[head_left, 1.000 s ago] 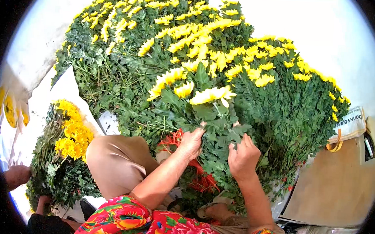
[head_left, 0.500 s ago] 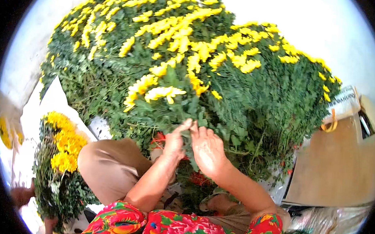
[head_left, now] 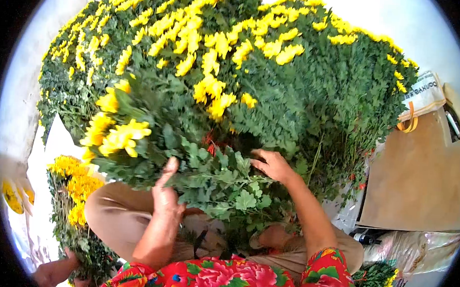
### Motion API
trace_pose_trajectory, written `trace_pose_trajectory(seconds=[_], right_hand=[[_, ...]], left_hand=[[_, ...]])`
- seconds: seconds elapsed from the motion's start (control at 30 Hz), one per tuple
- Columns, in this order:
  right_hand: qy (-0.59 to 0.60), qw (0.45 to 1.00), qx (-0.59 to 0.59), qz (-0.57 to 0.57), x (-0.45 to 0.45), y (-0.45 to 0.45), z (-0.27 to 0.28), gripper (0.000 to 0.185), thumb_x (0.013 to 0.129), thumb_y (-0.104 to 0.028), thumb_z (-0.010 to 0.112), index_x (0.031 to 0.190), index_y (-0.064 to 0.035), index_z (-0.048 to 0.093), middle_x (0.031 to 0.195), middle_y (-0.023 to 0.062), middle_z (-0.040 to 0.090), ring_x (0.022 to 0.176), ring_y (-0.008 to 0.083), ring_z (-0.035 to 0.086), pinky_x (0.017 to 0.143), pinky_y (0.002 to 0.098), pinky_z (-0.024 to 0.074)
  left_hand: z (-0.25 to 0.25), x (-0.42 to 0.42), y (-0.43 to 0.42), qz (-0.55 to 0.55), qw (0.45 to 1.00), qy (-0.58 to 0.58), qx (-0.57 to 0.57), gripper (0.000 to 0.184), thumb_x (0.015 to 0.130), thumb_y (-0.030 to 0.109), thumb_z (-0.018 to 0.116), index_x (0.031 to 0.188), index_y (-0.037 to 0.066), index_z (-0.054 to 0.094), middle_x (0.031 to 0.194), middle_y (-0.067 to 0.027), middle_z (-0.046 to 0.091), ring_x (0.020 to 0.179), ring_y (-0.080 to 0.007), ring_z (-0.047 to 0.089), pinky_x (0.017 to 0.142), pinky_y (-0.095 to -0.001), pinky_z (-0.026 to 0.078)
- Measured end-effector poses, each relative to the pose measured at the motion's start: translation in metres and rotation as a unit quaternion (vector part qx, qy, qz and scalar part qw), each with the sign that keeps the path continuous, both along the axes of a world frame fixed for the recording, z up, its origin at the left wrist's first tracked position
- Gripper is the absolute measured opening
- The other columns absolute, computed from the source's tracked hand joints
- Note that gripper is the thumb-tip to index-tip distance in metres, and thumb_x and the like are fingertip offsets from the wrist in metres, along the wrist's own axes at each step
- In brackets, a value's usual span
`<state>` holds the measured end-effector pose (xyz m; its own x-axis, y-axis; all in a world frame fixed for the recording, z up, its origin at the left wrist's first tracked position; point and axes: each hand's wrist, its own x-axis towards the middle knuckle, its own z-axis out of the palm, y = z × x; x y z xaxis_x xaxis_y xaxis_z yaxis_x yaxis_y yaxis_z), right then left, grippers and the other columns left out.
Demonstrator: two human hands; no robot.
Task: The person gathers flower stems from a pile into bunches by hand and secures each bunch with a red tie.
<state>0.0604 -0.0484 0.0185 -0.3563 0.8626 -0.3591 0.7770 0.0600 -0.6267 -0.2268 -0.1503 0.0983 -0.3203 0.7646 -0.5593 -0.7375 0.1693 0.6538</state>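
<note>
Centrally, shows flower bunch (head_left: 208, 181) gripped in left hand (head_left: 167, 194); half-curled right hand (head_left: 274, 166) of uncertain hold; far flower heap (head_left: 314, 96); pale surface (head_left: 23, 109) left; brown board (head_left: 418, 177) right

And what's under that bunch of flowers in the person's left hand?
Beneath the bunch in the left hand, the person's left trousered knee partly shows. Whatever else lies directly under the bunch is covered, so I can't tell.

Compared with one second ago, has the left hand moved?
Yes, leftward: the left hand, holding the flower bunch, is now farther from the brown board at the right.
</note>
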Motion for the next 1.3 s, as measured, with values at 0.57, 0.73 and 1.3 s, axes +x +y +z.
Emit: trace_pose_trajectory(seconds=[0.57, 0.73, 1.3], right_hand=[[-0.012, 0.947, 0.260, -0.189, 0.024, 0.051, -0.066, 0.059, 0.081, -0.014, 0.072, 0.133, -0.0036, 0.046, 0.128, 0.0249, 0.053, 0.118, 0.0422, 0.052, 0.098, 0.0469, 0.0418], [0.026, 0.904, 0.319, -0.282, 0.008, 0.054, -0.033, 0.029, 0.084, -0.017, 0.070, 0.110, -0.0048, 0.062, 0.106, 0.0154, 0.065, 0.095, 0.0364, 0.063, 0.081, 0.0457, 0.0498], [0.039, 0.949, 0.216, -0.225, 0.087, 0.137, 0.047, 0.054, 0.081, -0.032, 0.073, 0.125, -0.0043, 0.059, 0.115, 0.0183, 0.066, 0.105, 0.0358, 0.064, 0.091, 0.0451, 0.0497]], left_hand=[[-0.017, -0.104, -0.067, 0.079, 0.987, 0.102, 0.097, 0.048, 0.082, 0.008, 0.073, 0.126, 0.002, 0.056, 0.118, -0.0091, 0.062, 0.101, -0.0215, 0.061, 0.093, -0.0394, 0.050], [-0.059, -0.134, -0.089, -0.024, 0.949, 0.314, -0.001, 0.037, 0.089, 0.015, 0.061, 0.121, -0.003, 0.061, 0.118, -0.0104, 0.064, 0.106, -0.0221, 0.060, 0.094, -0.0353, 0.048], [-0.030, -0.101, -0.064, -0.010, 0.968, 0.232, 0.091, 0.032, 0.096, 0.020, 0.056, 0.114, -0.006, 0.063, 0.108, -0.0100, 0.067, 0.092, -0.0181, 0.063, 0.083, -0.0323, 0.053]])
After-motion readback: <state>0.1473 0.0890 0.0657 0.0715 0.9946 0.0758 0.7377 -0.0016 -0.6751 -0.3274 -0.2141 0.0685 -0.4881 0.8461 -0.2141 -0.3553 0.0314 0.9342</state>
